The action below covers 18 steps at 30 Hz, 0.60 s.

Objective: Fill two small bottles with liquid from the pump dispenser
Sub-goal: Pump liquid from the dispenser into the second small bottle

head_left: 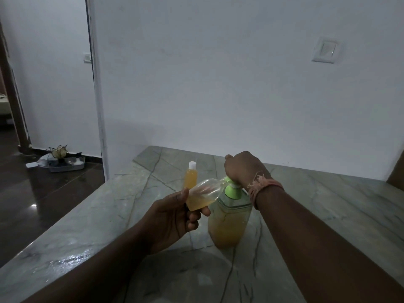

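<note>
The left hand (pixel 172 217) pinches a tilted small bottle (pixel 202 196), its mouth hidden at the pump dispenser (pixel 229 217) mid-counter (pixel 328 204). The right hand (pixel 242 168) presses the pump, fingers unseen. A capped bottle (pixel 190 178) stands behind.

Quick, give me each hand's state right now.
Left hand: holds the small bottle, tilted to the pump's spout.
Right hand: curled over the pump head.

A plain white wall (pixel 218 73) rises behind a grey-green veined stone countertop (pixel 328 204). A white switch plate (pixel 324 49) sits on the wall at right. At left, dark glossy floor tiles (pixel 43 193) reflect dim light, with a tray of clutter (pixel 65 165) against the skirting.
</note>
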### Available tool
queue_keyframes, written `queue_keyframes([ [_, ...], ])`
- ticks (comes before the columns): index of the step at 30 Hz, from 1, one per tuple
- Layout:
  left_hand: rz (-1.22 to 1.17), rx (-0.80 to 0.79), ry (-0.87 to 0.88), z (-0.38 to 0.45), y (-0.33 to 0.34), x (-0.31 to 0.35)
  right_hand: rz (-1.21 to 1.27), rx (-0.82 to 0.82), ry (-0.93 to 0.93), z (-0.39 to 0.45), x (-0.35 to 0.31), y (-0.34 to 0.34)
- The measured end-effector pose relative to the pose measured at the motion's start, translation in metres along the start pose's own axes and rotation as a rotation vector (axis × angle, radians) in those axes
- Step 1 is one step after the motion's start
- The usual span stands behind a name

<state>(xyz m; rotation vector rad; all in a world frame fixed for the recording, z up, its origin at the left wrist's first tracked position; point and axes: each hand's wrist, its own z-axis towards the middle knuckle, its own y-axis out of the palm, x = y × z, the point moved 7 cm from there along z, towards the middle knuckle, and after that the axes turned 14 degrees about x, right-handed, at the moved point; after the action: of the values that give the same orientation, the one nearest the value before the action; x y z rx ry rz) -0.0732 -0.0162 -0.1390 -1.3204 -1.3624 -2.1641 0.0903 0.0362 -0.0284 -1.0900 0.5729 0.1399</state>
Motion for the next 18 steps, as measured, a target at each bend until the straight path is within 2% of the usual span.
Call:
queue_keyframes([
  [3, -0.004, 0.027, -0.004, -0.002, -0.001, 0.0, -0.053, 0.008, -0.012, -0.002, 0.0, -0.002],
  [11, 0.006, 0.021, 0.002, 0.0, 0.0, 0.001, 0.003, 0.084, 0.015, 0.006, 0.003, -0.006],
  [14, 0.002, 0.02, -0.005, 0.0, -0.002, 0.0, -0.029, 0.055, 0.017, 0.007, 0.007, 0.001],
  [18, 0.021, 0.025, -0.005, -0.001, 0.0, -0.001, -0.097, -0.033, -0.068, 0.007, -0.002, 0.004],
])
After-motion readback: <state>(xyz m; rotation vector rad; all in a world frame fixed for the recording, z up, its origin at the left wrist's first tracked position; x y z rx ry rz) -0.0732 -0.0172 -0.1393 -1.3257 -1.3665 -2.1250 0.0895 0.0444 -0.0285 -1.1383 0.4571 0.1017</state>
